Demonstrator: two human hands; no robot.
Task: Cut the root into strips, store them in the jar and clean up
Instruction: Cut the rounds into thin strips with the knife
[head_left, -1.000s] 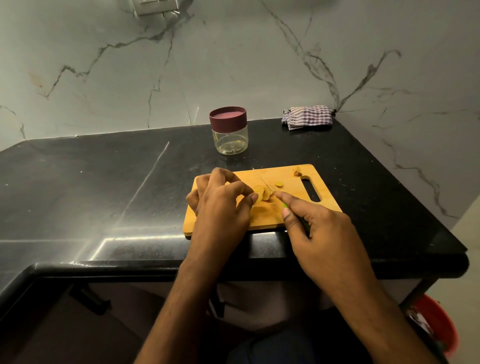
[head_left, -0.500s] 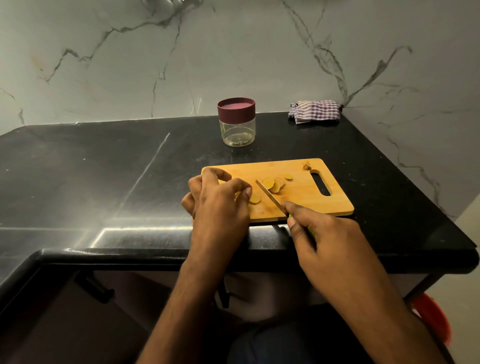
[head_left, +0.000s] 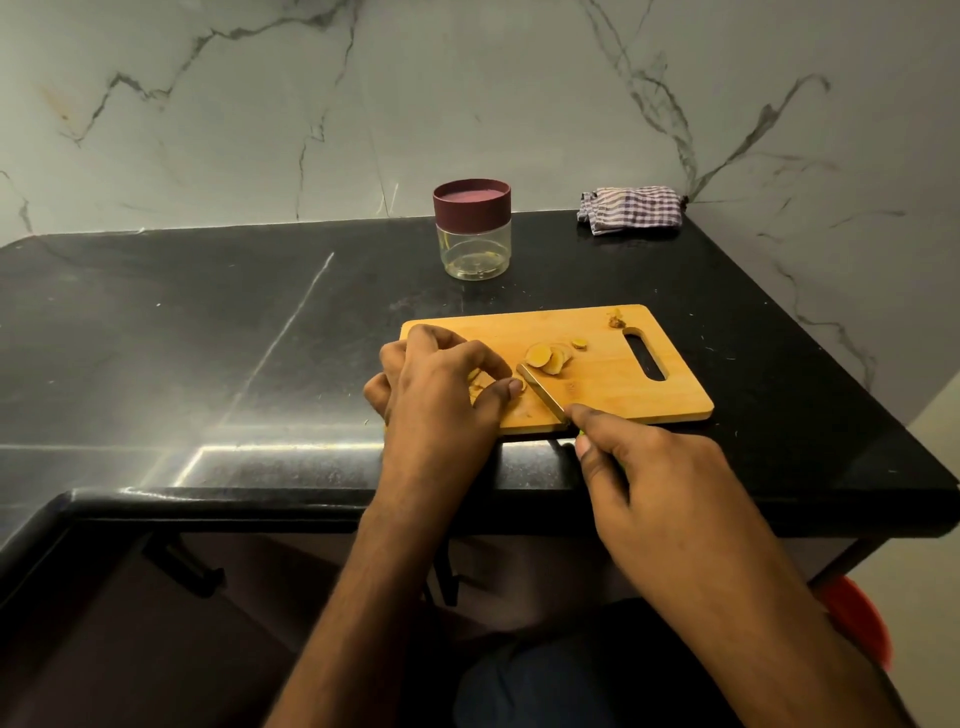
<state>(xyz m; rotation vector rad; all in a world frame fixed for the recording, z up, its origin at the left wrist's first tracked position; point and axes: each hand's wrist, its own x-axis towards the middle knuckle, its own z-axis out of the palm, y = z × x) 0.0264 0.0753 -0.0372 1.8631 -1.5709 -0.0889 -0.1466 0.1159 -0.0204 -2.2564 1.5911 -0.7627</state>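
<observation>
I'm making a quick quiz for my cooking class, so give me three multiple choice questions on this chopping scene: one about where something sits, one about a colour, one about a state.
1. Where is the folded checked cloth?
A. back right corner of the black stone counter
B. on the wooden cutting board
C. under the jar

2. What colour is the lid of the clear plastic jar?
A. green
B. maroon
C. white

3. Is the jar open?
A. lid off
B. lid on
C. tipped over

Answers: 1 A, the cloth lies by the marble wall corner. 2 B, the lid is dark reddish. 3 B, the lid sits on the upright jar while the hands, left hand and right hand, work at the board.
</observation>
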